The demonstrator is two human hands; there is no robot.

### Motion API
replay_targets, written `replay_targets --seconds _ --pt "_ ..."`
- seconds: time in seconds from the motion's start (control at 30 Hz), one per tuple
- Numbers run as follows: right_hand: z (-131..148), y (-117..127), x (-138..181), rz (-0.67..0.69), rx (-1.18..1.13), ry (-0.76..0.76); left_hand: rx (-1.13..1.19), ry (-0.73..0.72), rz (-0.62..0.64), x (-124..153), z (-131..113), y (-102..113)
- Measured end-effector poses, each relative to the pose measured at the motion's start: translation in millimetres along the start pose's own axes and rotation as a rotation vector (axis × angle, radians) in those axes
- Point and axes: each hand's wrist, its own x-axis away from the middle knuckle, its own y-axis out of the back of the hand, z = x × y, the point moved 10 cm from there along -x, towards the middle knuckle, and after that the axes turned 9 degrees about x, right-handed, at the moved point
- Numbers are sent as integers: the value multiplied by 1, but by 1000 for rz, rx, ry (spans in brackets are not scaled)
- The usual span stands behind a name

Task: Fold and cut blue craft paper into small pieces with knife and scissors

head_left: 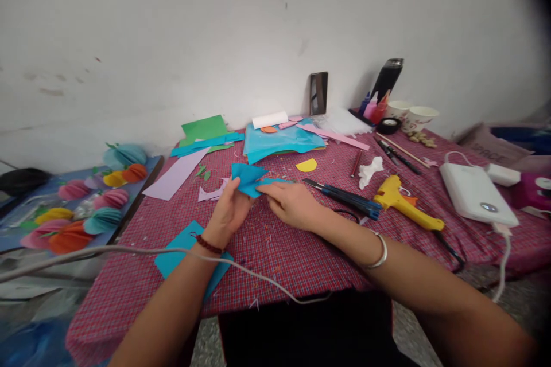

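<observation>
Over the middle of the table, my left hand (230,209) pinches a piece of folded blue paper (248,176) between thumb and fingers. My right hand (290,202) has its fingers closed at the right part of the same paper, and a blue strip shows above its knuckles. Whether that strip is part of the folded piece I cannot tell. Partly under my left forearm lies a blue paper sheet (178,249). A blue utility knife (344,198) rests just right of my right hand. Purple paper scraps (210,192) lie beyond my left hand.
A yellow glue gun (407,203) and white power bank (477,192) lie right. A white cable (258,275) crosses my left forearm. Stacked blue sheets (279,146), a leaning phone (318,93), and paper cups (419,118) stand toward the wall. Paper ornaments (105,218) fill the left table.
</observation>
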Motion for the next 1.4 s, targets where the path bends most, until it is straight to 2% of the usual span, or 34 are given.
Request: replay_targets --seconds 0.13,0.23,0.4,0.63,0.77,0.9,1.03,1.2,1.3,1.4 --pt "11 -11 1 82 -53 100 8 20 -113 -1 0 16" --pt "12 -16 0 100 -44 112 -3 50 -105 0 4 17" --pt "5 -17 -2 111 -48 51 -30 142 -51 6 14 8" --pt "-18 -10 -5 48 -323 -149 -82 162 -28 10 22 9" --pt "-29 -13 -3 23 -394 -244 -83 194 -1 12 28 8" --pt "-29 -16 -2 42 -363 -269 -26 244 -19 10 37 12" --pt "-25 -17 -1 77 -329 -263 47 214 -57 5 38 16" --pt "-21 -15 0 81 -302 -243 142 230 -37 12 34 0" --pt "-22 -14 0 72 -309 -240 127 211 -6 16 28 -4" --pt "-25 -15 0 73 -298 -251 58 225 -27 17 30 3"
